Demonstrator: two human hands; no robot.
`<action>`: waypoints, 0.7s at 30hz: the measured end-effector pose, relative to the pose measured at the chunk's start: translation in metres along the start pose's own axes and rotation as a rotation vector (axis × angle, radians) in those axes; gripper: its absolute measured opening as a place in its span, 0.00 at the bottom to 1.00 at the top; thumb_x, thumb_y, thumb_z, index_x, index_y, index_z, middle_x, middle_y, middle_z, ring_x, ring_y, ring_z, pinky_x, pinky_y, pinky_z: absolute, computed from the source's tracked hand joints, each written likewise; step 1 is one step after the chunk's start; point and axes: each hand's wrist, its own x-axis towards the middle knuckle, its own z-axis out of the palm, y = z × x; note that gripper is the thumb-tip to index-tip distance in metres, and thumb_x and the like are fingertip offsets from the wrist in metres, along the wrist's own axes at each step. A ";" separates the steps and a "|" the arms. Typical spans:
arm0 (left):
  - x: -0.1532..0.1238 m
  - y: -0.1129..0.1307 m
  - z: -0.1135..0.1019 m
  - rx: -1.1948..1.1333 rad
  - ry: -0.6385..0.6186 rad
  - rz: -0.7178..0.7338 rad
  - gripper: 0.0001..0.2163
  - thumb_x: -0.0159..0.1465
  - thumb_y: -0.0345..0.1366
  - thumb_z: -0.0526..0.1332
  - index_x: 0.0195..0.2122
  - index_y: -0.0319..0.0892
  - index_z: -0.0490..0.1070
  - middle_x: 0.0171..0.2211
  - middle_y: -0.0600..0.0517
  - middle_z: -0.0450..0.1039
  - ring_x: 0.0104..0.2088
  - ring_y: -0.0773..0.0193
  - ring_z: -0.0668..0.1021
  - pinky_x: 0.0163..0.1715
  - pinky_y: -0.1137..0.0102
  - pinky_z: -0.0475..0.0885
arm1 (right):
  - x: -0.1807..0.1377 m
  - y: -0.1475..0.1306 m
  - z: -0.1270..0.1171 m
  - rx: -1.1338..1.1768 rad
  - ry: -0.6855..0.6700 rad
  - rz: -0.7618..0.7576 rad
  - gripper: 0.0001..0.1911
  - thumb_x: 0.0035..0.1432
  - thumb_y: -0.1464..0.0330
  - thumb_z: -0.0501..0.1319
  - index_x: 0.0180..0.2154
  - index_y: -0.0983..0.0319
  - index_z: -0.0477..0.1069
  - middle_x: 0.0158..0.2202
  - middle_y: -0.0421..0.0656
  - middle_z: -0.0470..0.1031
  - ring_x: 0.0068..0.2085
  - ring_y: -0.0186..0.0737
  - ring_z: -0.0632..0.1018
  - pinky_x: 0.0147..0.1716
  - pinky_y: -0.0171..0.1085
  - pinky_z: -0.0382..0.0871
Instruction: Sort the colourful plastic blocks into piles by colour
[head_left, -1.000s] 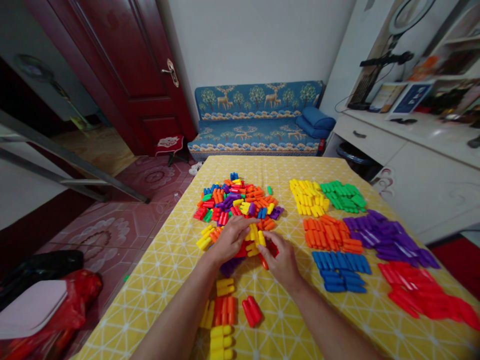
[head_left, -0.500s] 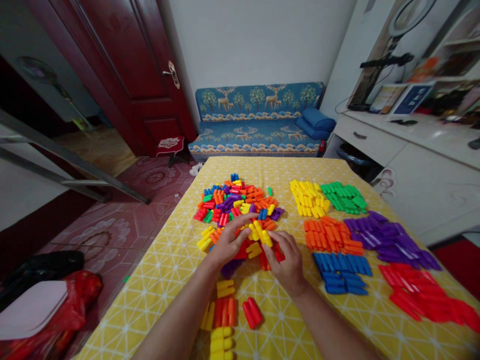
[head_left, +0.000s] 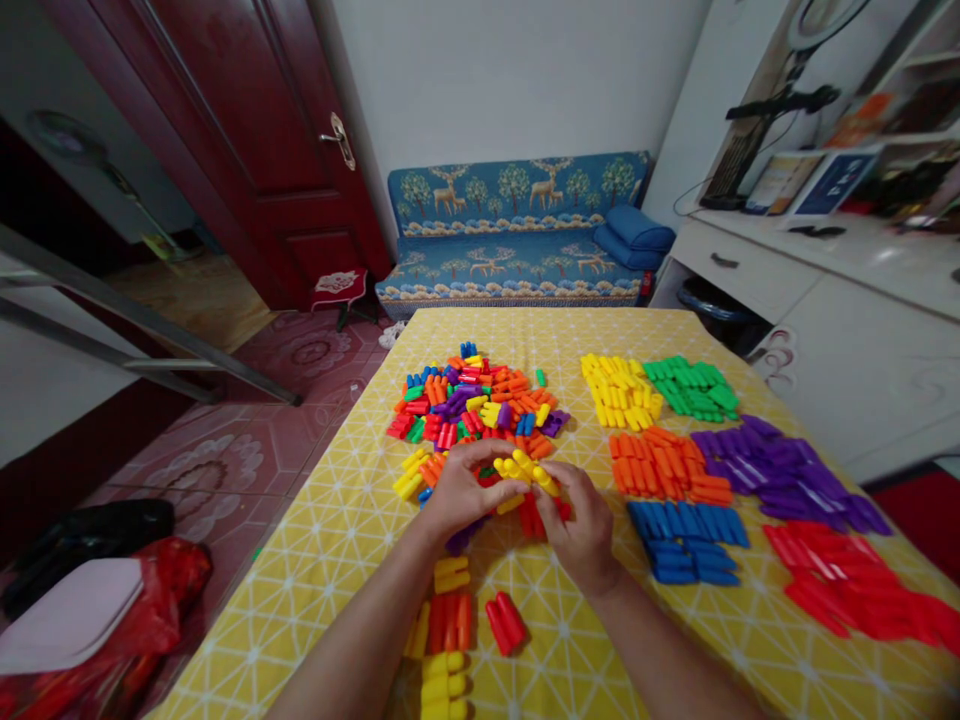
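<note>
Yellow plastic building blocks [head_left: 523, 466] with rounded pegs are held between my two hands, above the near edge of a mixed pile. My left hand [head_left: 466, 490] pinches them from the left with thumb and fingers. From the right, my right hand [head_left: 579, 522] grips them between thumb and fingertips. Red blocks [head_left: 534, 518] lie just under the hands, partly hidden. The mixed-colour pile [head_left: 457, 400] spreads beyond my left hand. Closer to me lie a red block [head_left: 505, 623], orange-red blocks [head_left: 450, 622] and yellow blocks [head_left: 442, 685].
Sorted groups lie on the right: yellow [head_left: 621, 390], green [head_left: 690, 387], orange [head_left: 664, 466], blue [head_left: 686, 541], purple [head_left: 787, 472] and red [head_left: 855, 580]. They rest on a yellow patterned tablecloth [head_left: 315, 610]. A blue sofa [head_left: 517, 240] stands behind the table, a white cabinet [head_left: 847, 350] at right.
My hands have drawn closer around the yellow blocks, which have turned so their pegs point up and left. The left thumb now reaches further across. The piles stay as they were.
</note>
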 end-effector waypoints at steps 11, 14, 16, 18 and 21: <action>0.000 0.010 0.004 -0.345 -0.138 -0.184 0.15 0.51 0.40 0.72 0.37 0.37 0.77 0.32 0.49 0.79 0.31 0.63 0.79 0.34 0.73 0.74 | 0.005 -0.014 -0.002 0.411 -0.097 0.522 0.15 0.65 0.60 0.52 0.43 0.62 0.73 0.20 0.36 0.69 0.19 0.32 0.69 0.20 0.31 0.65; 0.000 0.007 0.003 -0.419 -0.163 -0.204 0.16 0.49 0.38 0.73 0.37 0.38 0.76 0.32 0.50 0.79 0.31 0.65 0.79 0.33 0.74 0.74 | 0.006 -0.015 -0.001 0.550 -0.135 0.646 0.18 0.64 0.57 0.53 0.42 0.62 0.72 0.21 0.37 0.68 0.19 0.30 0.66 0.17 0.30 0.60; 0.002 0.003 -0.002 -0.422 -0.142 -0.195 0.15 0.50 0.37 0.73 0.37 0.38 0.76 0.32 0.50 0.78 0.31 0.65 0.79 0.33 0.73 0.74 | 0.006 -0.012 -0.001 0.579 -0.149 0.683 0.19 0.63 0.55 0.55 0.42 0.63 0.72 0.22 0.37 0.68 0.19 0.29 0.66 0.17 0.29 0.59; 0.008 0.000 -0.013 -0.423 0.030 -0.139 0.14 0.52 0.39 0.72 0.37 0.39 0.76 0.32 0.50 0.78 0.32 0.64 0.79 0.34 0.71 0.76 | 0.005 -0.010 -0.003 0.591 -0.136 0.727 0.19 0.61 0.54 0.56 0.41 0.63 0.72 0.22 0.37 0.67 0.19 0.29 0.65 0.16 0.29 0.58; 0.017 -0.003 -0.032 -0.448 0.404 -0.017 0.15 0.53 0.42 0.70 0.39 0.41 0.74 0.32 0.52 0.77 0.33 0.64 0.79 0.36 0.69 0.77 | 0.004 -0.008 -0.004 0.607 -0.080 0.775 0.18 0.61 0.54 0.57 0.41 0.62 0.71 0.21 0.36 0.67 0.18 0.28 0.64 0.15 0.28 0.58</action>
